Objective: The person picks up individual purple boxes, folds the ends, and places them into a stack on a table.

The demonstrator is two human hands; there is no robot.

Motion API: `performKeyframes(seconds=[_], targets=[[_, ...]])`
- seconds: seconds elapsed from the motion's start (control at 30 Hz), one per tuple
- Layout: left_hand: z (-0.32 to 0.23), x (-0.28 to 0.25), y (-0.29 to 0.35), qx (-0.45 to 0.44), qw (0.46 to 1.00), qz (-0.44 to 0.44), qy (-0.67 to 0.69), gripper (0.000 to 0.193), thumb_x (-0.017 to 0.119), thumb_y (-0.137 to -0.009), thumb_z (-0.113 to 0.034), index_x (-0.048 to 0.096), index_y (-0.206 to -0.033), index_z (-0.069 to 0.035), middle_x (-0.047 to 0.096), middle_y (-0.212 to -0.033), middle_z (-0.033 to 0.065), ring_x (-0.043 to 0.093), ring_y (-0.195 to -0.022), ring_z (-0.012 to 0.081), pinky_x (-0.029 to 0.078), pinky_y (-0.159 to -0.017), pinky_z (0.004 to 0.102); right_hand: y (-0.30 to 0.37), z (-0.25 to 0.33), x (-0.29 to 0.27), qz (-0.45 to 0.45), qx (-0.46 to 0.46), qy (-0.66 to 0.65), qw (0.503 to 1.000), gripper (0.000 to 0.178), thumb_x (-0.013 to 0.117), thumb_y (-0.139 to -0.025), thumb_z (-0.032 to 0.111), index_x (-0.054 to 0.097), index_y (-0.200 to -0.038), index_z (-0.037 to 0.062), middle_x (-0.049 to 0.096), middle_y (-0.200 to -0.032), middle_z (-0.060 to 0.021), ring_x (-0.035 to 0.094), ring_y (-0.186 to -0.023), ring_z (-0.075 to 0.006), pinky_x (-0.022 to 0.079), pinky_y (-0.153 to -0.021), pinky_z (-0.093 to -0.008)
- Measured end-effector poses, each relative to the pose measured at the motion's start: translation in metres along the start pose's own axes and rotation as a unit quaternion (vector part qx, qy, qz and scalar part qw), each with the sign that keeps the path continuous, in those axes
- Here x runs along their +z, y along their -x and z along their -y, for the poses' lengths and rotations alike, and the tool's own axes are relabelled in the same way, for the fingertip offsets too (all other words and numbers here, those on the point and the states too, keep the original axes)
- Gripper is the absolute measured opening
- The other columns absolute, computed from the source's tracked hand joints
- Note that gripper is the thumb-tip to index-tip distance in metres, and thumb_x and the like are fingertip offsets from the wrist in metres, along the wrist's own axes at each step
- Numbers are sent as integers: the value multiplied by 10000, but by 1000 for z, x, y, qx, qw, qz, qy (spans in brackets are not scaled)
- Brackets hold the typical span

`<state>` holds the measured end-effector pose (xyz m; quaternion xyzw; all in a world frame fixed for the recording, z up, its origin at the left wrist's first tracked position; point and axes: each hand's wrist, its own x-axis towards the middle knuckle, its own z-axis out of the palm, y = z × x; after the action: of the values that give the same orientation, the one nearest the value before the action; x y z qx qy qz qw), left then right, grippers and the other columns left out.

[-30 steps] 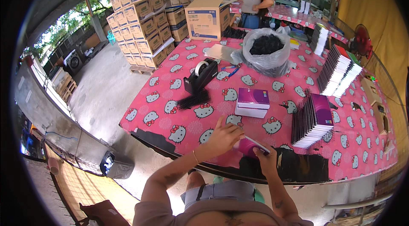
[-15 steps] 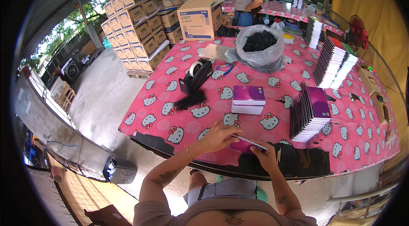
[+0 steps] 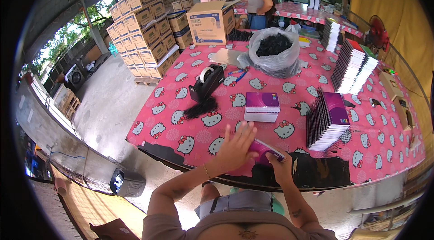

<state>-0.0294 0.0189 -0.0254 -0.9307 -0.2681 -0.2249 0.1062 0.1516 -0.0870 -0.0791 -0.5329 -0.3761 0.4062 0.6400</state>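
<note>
A small purple notebook lies tilted near the table's front edge. My right hand grips its right end, thumb on the cover. At its left end my left hand is open, fingers stretched out and palm down; whether it presses on the notebook I cannot tell. Just beyond stands a short stack of purple-covered notebooks. To the right is a taller stack of purple notebooks with black coil bindings along one side. Loose black binding coils lie to the left, beside a black tape dispenser.
A clear plastic bag of black coils stands at the back, near a large carton. More bound notebooks are piled at right. The pink patterned table has a black front edge. Stacked cartons and other people are beyond.
My left hand has let its fingers spread out and lifted them from the notebook's upper edge. My right hand keeps its grip in nearly the same place.
</note>
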Motion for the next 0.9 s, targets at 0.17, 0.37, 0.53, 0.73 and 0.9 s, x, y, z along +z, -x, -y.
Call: performKeyframes(seconds=[0.17,0.37,0.53,0.73,0.9], targets=[[-12,2,19,-32,998,51,-2,811,492,-950,-566,360,-1501,14,352,-1567,209,328,-1460,361,235,-1119,664,1,3,13,8,-2,-2,1000,278,706,-920,72,698,-1191,9,661,-941,22,550,-802,-50,457,-724,-218],[-12,12,31,17,999,49,7,822,486,-948,-576,364,-1494,26,337,-1567,231,301,-1470,375,191,-1139,654,2,9,17,-11,31,-62,998,287,713,-921,97,703,-1200,29,652,-900,41,543,-766,-41,464,-689,-220],[-3,-4,2,-26,999,21,21,852,522,-932,-579,354,-1497,36,318,-1574,242,270,-1487,377,141,-1154,653,4,10,19,4,18,-19,1000,297,721,-917,111,702,-1203,31,675,-927,30,585,-787,-48,500,-694,-222],[-14,12,23,-4,998,26,50,891,553,-909,-587,345,-1497,49,326,-1563,264,283,-1479,395,145,-1155,661,0,11,18,6,42,-45,998,272,717,-915,93,706,-1173,6,693,-939,7,601,-799,-55,505,-710,-224],[-12,12,21,-9,998,26,58,930,551,-891,-620,336,-1499,50,341,-1552,272,314,-1459,417,166,-1142,676,2,21,21,34,27,-43,998,238,719,-908,78,716,-1126,-18,698,-917,-3,604,-790,-62,497,-686,-226]])
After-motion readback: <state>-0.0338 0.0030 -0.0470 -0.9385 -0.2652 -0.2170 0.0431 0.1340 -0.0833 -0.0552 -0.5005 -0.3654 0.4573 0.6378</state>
